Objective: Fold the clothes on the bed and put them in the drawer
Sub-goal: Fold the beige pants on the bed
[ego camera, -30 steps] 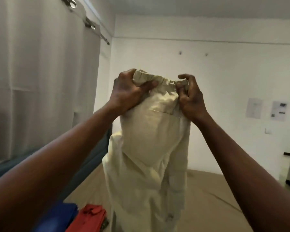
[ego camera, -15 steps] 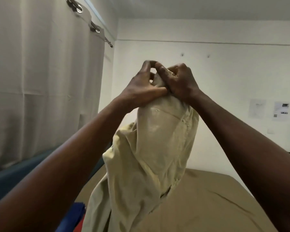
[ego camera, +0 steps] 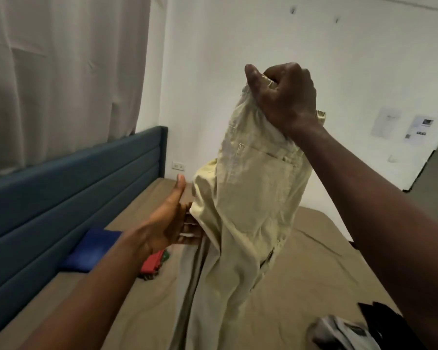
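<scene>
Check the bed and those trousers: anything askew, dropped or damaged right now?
Nothing damaged or spilled. The cream trousers hang bunched from the right hand, which grips their top; the left hand touches their side. Only a grey and black heap lies unfolded on the bed, lower right.

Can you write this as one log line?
right hand: grips cream trousers at waistband | left hand: open, at trousers' edge | step: folding

One pair of cream trousers (ego camera: 250,198) hanging, two hands showing, one left hand (ego camera: 167,223) and one right hand (ego camera: 286,97), one blue garment (ego camera: 91,251) and one red garment (ego camera: 153,261) lying on one bed (ego camera: 314,253), two sheets of paper (ego camera: 386,122) hanging, one wall socket (ego camera: 178,166), one headboard (ego camera: 74,185) standing.
</scene>
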A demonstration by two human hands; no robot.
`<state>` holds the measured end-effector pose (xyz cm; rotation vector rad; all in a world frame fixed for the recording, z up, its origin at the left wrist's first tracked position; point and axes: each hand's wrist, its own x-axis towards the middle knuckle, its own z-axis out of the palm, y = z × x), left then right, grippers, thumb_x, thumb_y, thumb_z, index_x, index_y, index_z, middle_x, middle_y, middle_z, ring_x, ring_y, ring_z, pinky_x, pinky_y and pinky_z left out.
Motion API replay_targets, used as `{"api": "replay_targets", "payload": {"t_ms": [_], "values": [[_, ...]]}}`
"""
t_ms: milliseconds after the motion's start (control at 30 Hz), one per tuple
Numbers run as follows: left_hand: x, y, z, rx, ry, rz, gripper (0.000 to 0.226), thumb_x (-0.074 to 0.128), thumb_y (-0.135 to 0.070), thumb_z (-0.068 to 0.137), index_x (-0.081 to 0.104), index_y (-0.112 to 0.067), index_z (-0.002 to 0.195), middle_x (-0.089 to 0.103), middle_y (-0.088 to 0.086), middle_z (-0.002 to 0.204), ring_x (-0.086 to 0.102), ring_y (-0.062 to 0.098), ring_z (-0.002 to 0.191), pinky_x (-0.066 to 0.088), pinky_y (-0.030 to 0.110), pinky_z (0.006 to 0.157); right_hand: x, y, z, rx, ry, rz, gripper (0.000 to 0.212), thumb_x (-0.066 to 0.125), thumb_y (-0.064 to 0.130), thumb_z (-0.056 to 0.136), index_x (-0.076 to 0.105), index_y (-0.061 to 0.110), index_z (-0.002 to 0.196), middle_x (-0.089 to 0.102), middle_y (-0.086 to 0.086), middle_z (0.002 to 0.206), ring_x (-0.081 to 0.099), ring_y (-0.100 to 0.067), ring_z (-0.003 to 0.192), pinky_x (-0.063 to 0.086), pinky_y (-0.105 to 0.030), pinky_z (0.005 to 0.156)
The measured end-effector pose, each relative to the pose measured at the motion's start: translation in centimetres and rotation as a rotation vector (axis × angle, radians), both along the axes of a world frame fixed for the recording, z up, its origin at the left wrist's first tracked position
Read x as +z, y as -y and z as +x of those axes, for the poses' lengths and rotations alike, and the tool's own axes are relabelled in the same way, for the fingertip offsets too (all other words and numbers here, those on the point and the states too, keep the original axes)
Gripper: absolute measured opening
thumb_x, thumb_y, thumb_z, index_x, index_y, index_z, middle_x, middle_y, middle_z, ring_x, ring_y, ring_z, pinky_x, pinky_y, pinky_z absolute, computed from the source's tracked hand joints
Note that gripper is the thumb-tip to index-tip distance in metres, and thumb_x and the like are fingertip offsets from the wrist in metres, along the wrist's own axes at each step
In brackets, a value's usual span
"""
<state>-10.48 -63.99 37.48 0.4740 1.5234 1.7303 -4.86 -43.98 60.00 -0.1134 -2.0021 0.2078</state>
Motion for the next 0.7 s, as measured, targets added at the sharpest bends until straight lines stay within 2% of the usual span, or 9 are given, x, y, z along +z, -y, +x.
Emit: {"api": "replay_targets", "payload": {"t_ms": [67, 133, 200, 300, 367, 433, 500, 567, 700], "values": [[-0.1, -1.3, -0.1, 0.037, 0.182, 0.182, 0.096, 0.033, -0.088, 0.087, 0.069, -0.012, 0.131, 0.071, 0.017, 0.125, 0.066, 0.036, 0.117, 0.044, 0.052, 0.111, -0.9, -0.4, 0.3, -0.022, 0.02, 0.004, 0.072, 0.053, 0.066, 0.093, 0.029, 0.009, 0.054, 0.024, -0.003, 0.048, 0.026, -0.02, 0.048, 0.026, -0.039, 0.054], [-0.1, -2.7, 0.2, 0.064, 0.372, 0.366, 0.073, 0.054, -0.066, 0.095, 0.067, -0.006, 0.134, 0.069, 0.019, 0.124, 0.067, 0.035, 0.109, 0.047, 0.051, 0.11, -2.0, -1.0, 0.6, -0.027, 0.054, 0.008, 0.073, 0.054, 0.065, 0.093, 0.029, 0.009, 0.055, 0.024, -0.004, 0.048, 0.026, -0.019, 0.047, 0.025, -0.04, 0.054], [-0.2, -4.5, -0.2, 0.24, 0.465, 0.477, 0.047, 0.064, -0.035, 0.098, 0.067, -0.002, 0.131, 0.07, 0.019, 0.121, 0.07, 0.032, 0.101, 0.057, 0.046, 0.096, -3.3, -2.0, 1.2, -0.019, 0.079, 0.001, 0.072, 0.055, 0.064, 0.093, 0.027, 0.009, 0.054, 0.024, -0.004, 0.049, 0.026, -0.02, 0.048, 0.024, -0.04, 0.053], [-0.5, -5.9, -0.5, 0.69, 0.355, 0.526, 0.02, 0.07, -0.003, 0.091, 0.068, -0.01, 0.109, 0.069, 0.016, 0.112, 0.069, 0.026, 0.093, 0.063, 0.035, 0.067, -5.1, -3.6, 2.9, -0.04, 0.106, 0.012, 0.071, 0.052, 0.063, 0.096, 0.03, 0.01, 0.054, 0.027, -0.003, 0.047, 0.03, -0.021, 0.049, 0.024, -0.039, 0.052], [-0.3, -5.1, 0.5, 0.991, 0.161, 0.561, 0.022, 0.071, 0.0, 0.092, 0.068, -0.017, 0.105, 0.071, 0.01, 0.111, 0.07, 0.02, 0.092, 0.061, 0.027, 0.067, -6.4, -4.8, 4.4, -0.098, 0.108, 0.054, 0.068, 0.047, 0.063, 0.099, 0.035, 0.011, 0.056, 0.035, -0.001, 0.048, 0.038, -0.027, 0.054, 0.025, -0.036, 0.055], [0.2, -4.0, 2.3, 1.145, -0.242, 0.5, 0.019, 0.069, -0.011, 0.097, 0.072, -0.023, 0.111, 0.073, 0.003, 0.114, 0.071, 0.013, 0.095, 0.059, 0.022, 0.079, -7.7, -6.1, 5.7, -0.119, 0.059, 0.026, 0.063, 0.043, 0.06, 0.102, 0.043, 0.012, 0.061, 0.044, -0.001, 0.053, 0.046, -0.031, 0.061, 0.028, -0.034, 0.059], [0.4, -3.3, 3.9, 1.188, -0.712, 0.38, 0.019, 0.064, -0.018, 0.102, 0.072, -0.021, 0.119, 0.074, -0.002, 0.115, 0.07, 0.009, 0.101, 0.057, 0.022, 0.088, -8.4, -7.0, 7.0, -0.112, -0.045, -0.047, 0.06, 0.041, 0.057, 0.103, 0.051, 0.01, 0.067, 0.056, -0.006, 0.06, 0.054, -0.037, 0.066, 0.029, -0.033, 0.061], [0.7, -2.7, 5.6, 1.187, -1.033, 0.241, 0.023, 0.06, -0.021, 0.104, 0.071, -0.016, 0.124, 0.073, -0.004, 0.116, 0.069, 0.006, 0.103, 0.056, 0.022, 0.092, -8.3, -7.2, 8.5, -0.102, -0.139, -0.082, 0.061, 0.04, 0.057, 0.104, 0.053, 0.008, 0.07, 0.057, -0.008, 0.061, 0.055, -0.038, 0.069, 0.029, -0.033, 0.061], [2.0, -1.5, 8.7, 1.046, -1.329, 0.033, 0.034, 0.056, -0.038, 0.105, 0.073, -0.012, 0.119, 0.073, -0.004, 0.104, 0.067, 0.006, 0.089, 0.055, 0.021, 0.084, -6.5, -7.6, 12.6, -0.083, -0.122, -0.089, 0.064, 0.039, 0.061, 0.102, 0.044, 0.008, 0.067, 0.044, -0.002, 0.058, 0.052, -0.037, 0.068, 0.027, -0.032, 0.063]]}}
